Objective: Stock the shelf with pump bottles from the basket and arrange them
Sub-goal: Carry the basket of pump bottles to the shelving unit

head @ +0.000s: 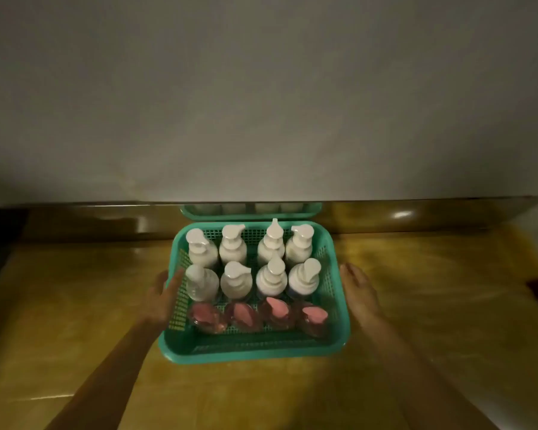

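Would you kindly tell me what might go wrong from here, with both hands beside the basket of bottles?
The tall white pump bottles stand upright in the green plastic mesh basket; a tilt while lifting could topple them.
The left hand and right hand are open beside its walls, with no grip under the rim, so it might slip.
Dim light makes the pink-capped clear bottles in the near row hard to judge.

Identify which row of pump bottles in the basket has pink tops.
The front row, the four bottles nearest the person in the basket. Their tops are pink; the eight bottles in the two rows behind have white tops.
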Available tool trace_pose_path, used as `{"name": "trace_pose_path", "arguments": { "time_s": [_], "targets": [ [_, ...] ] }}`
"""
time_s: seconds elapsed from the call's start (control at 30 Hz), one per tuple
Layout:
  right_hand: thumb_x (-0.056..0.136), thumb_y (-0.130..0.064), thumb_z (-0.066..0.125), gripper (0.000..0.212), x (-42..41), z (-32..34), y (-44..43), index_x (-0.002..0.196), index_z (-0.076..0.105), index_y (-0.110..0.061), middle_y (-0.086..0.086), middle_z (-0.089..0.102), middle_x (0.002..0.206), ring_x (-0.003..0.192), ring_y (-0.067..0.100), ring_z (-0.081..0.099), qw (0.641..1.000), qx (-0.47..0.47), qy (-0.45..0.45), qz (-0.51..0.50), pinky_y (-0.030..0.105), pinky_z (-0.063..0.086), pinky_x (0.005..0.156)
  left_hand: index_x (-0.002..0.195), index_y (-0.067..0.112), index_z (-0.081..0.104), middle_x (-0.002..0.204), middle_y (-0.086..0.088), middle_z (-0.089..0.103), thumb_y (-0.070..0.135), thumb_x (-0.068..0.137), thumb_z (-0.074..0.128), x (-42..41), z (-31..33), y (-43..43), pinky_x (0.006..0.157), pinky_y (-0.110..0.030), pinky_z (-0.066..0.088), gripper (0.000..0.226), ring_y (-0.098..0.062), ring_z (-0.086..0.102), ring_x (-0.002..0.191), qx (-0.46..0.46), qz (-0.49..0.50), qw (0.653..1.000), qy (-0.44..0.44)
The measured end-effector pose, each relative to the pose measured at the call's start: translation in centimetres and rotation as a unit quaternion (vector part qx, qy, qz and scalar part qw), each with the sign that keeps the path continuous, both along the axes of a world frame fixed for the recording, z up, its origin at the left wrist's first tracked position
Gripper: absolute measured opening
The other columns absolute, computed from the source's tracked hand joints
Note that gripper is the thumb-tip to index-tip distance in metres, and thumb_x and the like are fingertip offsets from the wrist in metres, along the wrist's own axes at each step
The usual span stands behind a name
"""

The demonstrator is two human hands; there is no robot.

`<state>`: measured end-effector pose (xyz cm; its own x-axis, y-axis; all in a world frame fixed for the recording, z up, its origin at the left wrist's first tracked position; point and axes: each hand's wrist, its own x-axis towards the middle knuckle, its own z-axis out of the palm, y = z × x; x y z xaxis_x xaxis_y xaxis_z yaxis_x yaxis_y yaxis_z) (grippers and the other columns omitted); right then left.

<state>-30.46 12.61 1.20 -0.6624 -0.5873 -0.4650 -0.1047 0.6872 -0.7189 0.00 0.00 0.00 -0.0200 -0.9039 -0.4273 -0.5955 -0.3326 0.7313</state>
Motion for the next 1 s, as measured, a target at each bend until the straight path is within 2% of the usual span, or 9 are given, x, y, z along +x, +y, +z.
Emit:
{"name": "trace_pose_path", "arguments": {
  "time_s": [0.1, 0.2, 0.3, 0.37, 0.5, 0.63, 0.77, 0.87, 1.0],
  "targets": [
    [0.096, -0.04, 0.036, 0.05, -1.0, -4.3, -1.1, 0.137, 0.038, -0.013, 0.013, 0.039, 0.146, 0.131, 0.032, 0.04, 1.0, 0.019, 0.015, -0.002, 0.039, 0.032, 0.107, 0.115, 0.009, 0.051, 0.104, -0.016, 0.058, 0.045, 0.092, 0.039, 0.0, -4.3, -1.3, 0.061, -0.029, 0.039, 0.045, -0.022, 0.054, 0.074, -0.001, 0.01, 1.0, 0.005],
    [0.096, -0.04, 0.037, 0.042, -1.9, -7.4, -1.8, 0.122, 0.054, -0.012, 0.018, 0.057, 0.126, 0.113, 0.035, 0.054, 1.0, 0.017, 0.0, -0.012, 0.04, 0.042, 0.097, 0.105, 0.004, 0.055, 0.09, -0.016, 0.055, 0.036, 0.095, 0.038, 0.3, -7.6, -2.7, 0.071, -0.036, 0.039, 0.037, -0.032, 0.054, 0.083, -0.031, 0.03, 0.999, -0.004],
    [0.096, -0.037, 0.039, 0.034, -2.9, -9.6, -2.1, 0.105, 0.06, -0.012, 0.018, 0.066, 0.105, 0.087, 0.03, 0.062, 1.0, -0.011, 0.006, -0.015, 0.038, 0.051, 0.078, 0.098, -0.003, 0.057, 0.081, -0.017, 0.054, 0.028, 0.096, 0.038, 1.1, -9.7, -3.5, 0.061, -0.035, 0.036, 0.036, -0.028, 0.051, 0.074, -0.074, 0.04, 0.996, -0.023],
    [0.096, -0.033, 0.041, 0.027, -3.5, -10.7, -2.1, 0.093, 0.058, -0.012, 0.019, 0.066, 0.098, 0.075, 0.023, 0.06, 0.999, -0.031, 0.016, -0.011, 0.03, 0.048, 0.063, 0.091, -0.004, 0.056, 0.072, -0.016, 0.055, 0.03, 0.096, 0.038, 1.5, -10.7, -3.6, 0.053, -0.033, 0.035, 0.038, -0.026, 0.049, 0.063, -0.097, 0.032, 0.994, -0.029],
    [0.095, -0.034, 0.042, 0.026, -3.5, -12.2, -1.8, 0.073, 0.053, -0.024, 0.01, 0.064, 0.08, 0.066, 0.018, 0.059, 0.997, -0.064, 0.046, -0.024, 0.027, 0.046, 0.06, 0.079, 0.003, 0.055, 0.062, -0.012, 0.054, 0.033, 0.094, 0.041, 1.6, -11.4, -3.6, 0.047, -0.03, 0.036, 0.037, -0.021, 0.049, 0.054, -0.11, 0.041, 0.993, 0.006],
    [0.094, -0.035, 0.043, 0.026, -3.5, -12.2, -1.9, 0.078, 0.056, -0.02, 0.005, 0.062, 0.073, 0.066, 0.02, 0.06, 0.997, -0.067, 0.039, -0.026, 0.029, 0.049, 0.062, 0.073, 0.001, 0.057, 0.061, -0.017, 0.055, 0.032, 0.093, 0.044, 1.8, -11.4, -3.9, 0.048, -0.031, 0.034, 0.039, -0.024, 0.048, 0.054, -0.134, 0.045, 0.99, 0.006],
    [0.094, -0.034, 0.043, 0.028, -3.5, -10.9, -1.5, 0.075, 0.056, -0.018, 0.003, 0.061, 0.069, 0.061, 0.015, 0.058, 0.995, -0.076, 0.063, -0.022, 0.024, 0.042, 0.051, 0.069, 0.008, 0.058, 0.06, -0.013, 0.058, 0.032, 0.093, 0.044, 2.2, -9.8, -3.9, 0.049, -0.03, 0.037, 0.037, -0.024, 0.05, 0.054, -0.134, 0.035, 0.99, -0.005],
    [0.095, -0.034, 0.042, 0.028, -3.1, -8.5, -0.8, 0.076, 0.057, -0.021, 0.0, 0.062, 0.069, 0.061, 0.014, 0.06, 0.996, -0.075, 0.053, -0.017, 0.023, 0.04, 0.049, 0.076, 0.002, 0.063, 0.067, -0.02, 0.062, 0.032, 0.093, 0.046, 2.7, -7.4, -3.2, 0.056, -0.035, 0.041, 0.038, -0.026, 0.054, 0.061, -0.14, 0.042, 0.989, -0.006],
    [0.095, -0.032, 0.043, 0.027, -2.3, -2.6, 0.2, 0.079, 0.059, -0.016, 0.006, 0.062, 0.071, 0.062, 0.019, 0.059, 0.995, -0.085, 0.056, -0.015, 0.025, 0.045, 0.056, 0.076, 0.002, 0.064, 0.067, -0.021, 0.062, 0.03, 0.092, 0.047, 3.6, -1.8, -1.5, 0.051, -0.031, 0.038, 0.036, -0.021, 0.05, 0.056, -0.148, 0.058, 0.987, 0.002]
  ]
}}
